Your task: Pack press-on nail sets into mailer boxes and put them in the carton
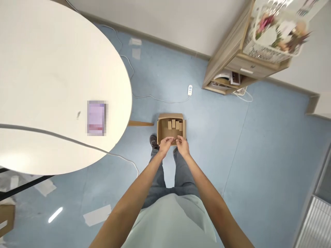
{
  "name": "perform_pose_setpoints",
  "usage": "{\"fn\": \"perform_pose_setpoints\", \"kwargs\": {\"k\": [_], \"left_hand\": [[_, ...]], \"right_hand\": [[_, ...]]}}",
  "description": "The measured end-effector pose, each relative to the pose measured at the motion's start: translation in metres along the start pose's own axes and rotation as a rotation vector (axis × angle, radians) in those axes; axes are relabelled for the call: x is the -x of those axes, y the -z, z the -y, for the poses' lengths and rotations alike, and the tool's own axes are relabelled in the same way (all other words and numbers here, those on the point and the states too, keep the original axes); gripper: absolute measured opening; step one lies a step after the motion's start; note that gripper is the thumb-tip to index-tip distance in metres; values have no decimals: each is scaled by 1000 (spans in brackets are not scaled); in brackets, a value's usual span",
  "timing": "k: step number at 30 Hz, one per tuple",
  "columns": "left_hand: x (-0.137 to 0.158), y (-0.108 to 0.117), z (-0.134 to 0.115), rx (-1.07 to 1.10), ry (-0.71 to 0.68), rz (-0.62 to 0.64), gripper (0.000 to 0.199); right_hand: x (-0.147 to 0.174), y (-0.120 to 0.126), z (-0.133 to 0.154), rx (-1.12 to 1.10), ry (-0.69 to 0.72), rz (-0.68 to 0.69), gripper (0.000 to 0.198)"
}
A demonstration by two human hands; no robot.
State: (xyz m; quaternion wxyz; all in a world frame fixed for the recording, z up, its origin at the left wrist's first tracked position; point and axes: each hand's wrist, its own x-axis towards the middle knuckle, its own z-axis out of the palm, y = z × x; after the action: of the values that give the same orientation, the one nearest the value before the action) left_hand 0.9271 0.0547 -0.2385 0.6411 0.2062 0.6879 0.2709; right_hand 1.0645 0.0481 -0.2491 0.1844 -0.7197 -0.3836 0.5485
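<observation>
On the blue floor (214, 137), an open cardboard box (170, 116) holds four small cartons (173, 123); over its near side, left hand (166, 143) and right hand (182, 144) curl close together, whether pinching anything cannot be told.

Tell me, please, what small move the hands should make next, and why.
Probably ease the right hand forward, toward the small boxes: they stand near the far side of the carton, while the right hand and left hand are at its near side, short of them. Whether either holds anything is too small to tell.
</observation>
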Motion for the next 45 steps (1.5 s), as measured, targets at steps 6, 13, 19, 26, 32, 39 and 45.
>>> {"fn": "perform_pose_setpoints", "kwargs": {"k": [6, 13, 19, 26, 32, 39, 45], "left_hand": [[102, 5, -81, 181, -27, -83, 25], [213, 44, -125, 260, -221, 13, 34], [278, 101, -121, 348, -336, 38, 41], [325, 208, -101, 453, -429, -13, 37], [370, 302, -86, 536, -513, -74, 39], [412, 388, -71, 707, -561, -210, 36], [419, 466, -70, 764, -621, -351, 33]], "right_hand": [[63, 57, 59, -95, 88, -16, 23], [139, 80, 128, -121, 241, 32, 30], [204, 58, 175, -107, 409, 74, 39], [288, -10, 217, -58, 552, 4, 42], [351, -86, 242, -63, 584, 52, 42], [392, -176, 288, 78, 669, 210, 47], [398, -260, 328, 116, 702, 344, 40]]}}
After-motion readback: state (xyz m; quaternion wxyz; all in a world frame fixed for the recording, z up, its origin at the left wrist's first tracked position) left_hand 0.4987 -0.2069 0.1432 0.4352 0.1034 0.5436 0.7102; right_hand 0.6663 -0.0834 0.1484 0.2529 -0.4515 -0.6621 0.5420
